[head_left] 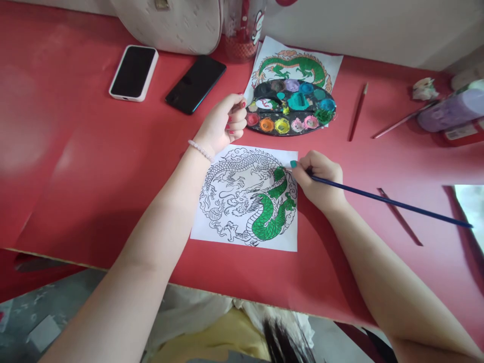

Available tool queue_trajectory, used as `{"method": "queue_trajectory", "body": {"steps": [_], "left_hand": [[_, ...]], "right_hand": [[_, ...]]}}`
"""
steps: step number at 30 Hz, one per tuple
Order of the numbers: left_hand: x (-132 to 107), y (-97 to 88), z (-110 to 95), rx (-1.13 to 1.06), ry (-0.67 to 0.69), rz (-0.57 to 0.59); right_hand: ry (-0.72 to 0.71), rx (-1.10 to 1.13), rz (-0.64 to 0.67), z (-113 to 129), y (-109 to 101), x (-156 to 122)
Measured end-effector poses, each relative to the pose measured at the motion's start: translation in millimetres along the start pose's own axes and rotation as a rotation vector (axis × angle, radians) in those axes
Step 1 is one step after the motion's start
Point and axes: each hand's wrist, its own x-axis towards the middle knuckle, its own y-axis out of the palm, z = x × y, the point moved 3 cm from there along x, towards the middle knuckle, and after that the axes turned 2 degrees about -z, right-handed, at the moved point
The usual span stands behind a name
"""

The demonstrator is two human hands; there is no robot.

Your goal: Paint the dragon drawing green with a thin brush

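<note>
A dragon colouring sheet [234, 201] lies on the red table [94, 166], its right part painted green. My right hand [319, 181] is closed on a blue paintbrush [389, 201] whose teal tip touches the sheet's upper right edge. My left hand [223, 123] is curled, fingers pressed together at the left rim of a black paint palette [291, 107] with several coloured wells. I cannot tell whether it grips the rim. A bead bracelet sits on that wrist.
A finished coloured dragon sheet [298, 63] lies under the palette. A white-cased phone [133, 72] and a black phone [195, 83] lie at the back left, before a white bag [177, 25]. Two spare brushes [357, 111] and a purple bottle [451, 110] are at the right.
</note>
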Motion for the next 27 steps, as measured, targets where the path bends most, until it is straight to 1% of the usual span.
{"method": "queue_trajectory", "body": {"steps": [3,5,9,14,19,21,24,27], "left_hand": [[-0.1,1.2,-0.4,-0.02,0.008,0.026],[-0.6,2.5,-1.1,-0.015,0.029,0.069],[-0.8,2.5,-1.3,0.03,0.049,0.096],[0.8,3.2,-1.0,0.006,0.084,0.198],[1.5,2.0,-0.5,-0.028,0.048,0.162],[1.1,2.6,-1.0,-0.011,0.062,0.185],[0.8,2.9,-1.7,0.03,0.097,0.234],[1.1,2.0,-1.0,0.049,0.095,0.249]], "right_hand": [[0.001,0.001,0.013,-0.8,-0.1,-0.1],[-0.005,0.008,0.0,-2.2,-0.5,-0.6],[-0.011,0.024,-0.037,-2.6,-0.9,-0.9],[-0.001,-0.013,0.008,0.7,0.0,0.2],[0.0,0.021,-0.01,-2.5,-1.1,-0.3],[-0.006,0.039,-0.019,-2.9,-1.1,-0.2],[-0.006,0.023,0.012,-1.0,0.0,0.7],[0.002,0.003,0.028,0.4,0.3,1.3]]}}
